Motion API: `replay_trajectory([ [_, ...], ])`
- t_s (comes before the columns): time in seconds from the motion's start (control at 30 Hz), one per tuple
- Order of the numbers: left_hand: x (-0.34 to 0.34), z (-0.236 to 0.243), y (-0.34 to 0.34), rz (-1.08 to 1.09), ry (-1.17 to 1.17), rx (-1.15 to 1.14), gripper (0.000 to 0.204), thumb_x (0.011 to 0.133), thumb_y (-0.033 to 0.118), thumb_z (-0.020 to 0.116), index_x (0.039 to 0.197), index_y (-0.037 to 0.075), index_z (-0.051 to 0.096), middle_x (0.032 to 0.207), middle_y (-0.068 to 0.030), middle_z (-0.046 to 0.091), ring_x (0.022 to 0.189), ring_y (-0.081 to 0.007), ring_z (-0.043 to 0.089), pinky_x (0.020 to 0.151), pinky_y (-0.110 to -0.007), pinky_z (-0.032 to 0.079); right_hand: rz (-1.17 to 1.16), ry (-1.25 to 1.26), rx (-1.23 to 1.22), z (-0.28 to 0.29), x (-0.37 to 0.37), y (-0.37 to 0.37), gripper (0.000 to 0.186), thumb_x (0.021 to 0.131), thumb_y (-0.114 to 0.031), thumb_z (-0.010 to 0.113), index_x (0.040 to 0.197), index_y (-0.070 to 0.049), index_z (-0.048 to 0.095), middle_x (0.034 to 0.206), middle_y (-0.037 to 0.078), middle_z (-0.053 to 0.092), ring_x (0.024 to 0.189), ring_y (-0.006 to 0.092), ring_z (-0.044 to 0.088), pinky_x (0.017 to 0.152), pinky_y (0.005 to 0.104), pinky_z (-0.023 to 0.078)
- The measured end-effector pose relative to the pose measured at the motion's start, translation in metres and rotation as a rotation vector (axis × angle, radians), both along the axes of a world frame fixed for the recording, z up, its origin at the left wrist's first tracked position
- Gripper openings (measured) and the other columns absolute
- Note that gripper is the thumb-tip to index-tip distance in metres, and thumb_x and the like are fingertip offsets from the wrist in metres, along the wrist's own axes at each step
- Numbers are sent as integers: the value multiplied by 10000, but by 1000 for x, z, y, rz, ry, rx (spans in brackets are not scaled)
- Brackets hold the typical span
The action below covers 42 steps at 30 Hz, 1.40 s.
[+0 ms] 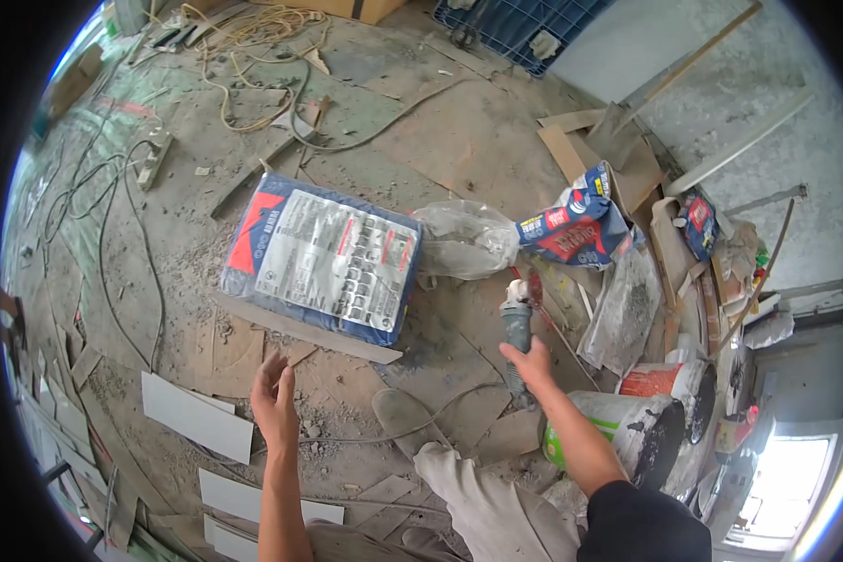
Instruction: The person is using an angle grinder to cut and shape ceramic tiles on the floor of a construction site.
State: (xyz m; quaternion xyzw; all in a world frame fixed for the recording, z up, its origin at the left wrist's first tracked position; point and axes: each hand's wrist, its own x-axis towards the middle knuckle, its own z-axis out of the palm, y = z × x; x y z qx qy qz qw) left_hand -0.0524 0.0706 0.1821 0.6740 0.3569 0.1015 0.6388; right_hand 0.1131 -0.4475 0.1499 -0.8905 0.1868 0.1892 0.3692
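Right hand [530, 365] clasps the angle grinder [516, 325], stiff, likely hefty, best gripped around its body, the disc [535, 288] just beyond that grip; left hand [273, 391] hangs loose, empty, well left

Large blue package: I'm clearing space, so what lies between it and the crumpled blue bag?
In the head view, crumpled clear plastic lies between the package and bag.

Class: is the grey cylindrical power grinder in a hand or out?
In hand: the right hand wraps around the grey cylindrical grinder.
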Motion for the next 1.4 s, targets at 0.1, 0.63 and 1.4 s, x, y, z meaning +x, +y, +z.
replay_trajectory([
  [0.1,-15,-6,2,130,-39,-39,419,1178,200,761,1515,-48,734,1381,-120,809,1265,-193,762,1124,-330,588,17,123,733,95,13,15,554,948,-291,974,1338,-19,690,1090,35,740,916,154,730,816,358,596],
  [0.63,-3,98,-135,-737,-601,632,380,985,193,858,1340,138,733,1050,-20,634,983,-220,741,800,-395,636,371,216,752,158,-23,231,368,978,-248,915,1166,-4,714,923,87,765,788,186,761,730,360,626],
  [1.4,14,-16,-55,-231,-123,566,1239,752,438,1084,1750,101,431,1698,-228,540,1480,-484,619,1210,-551,556,771,-48,494,130,35,318,532,952,-169,927,1382,19,675,1000,62,782,731,145,746,697,323,615],
])
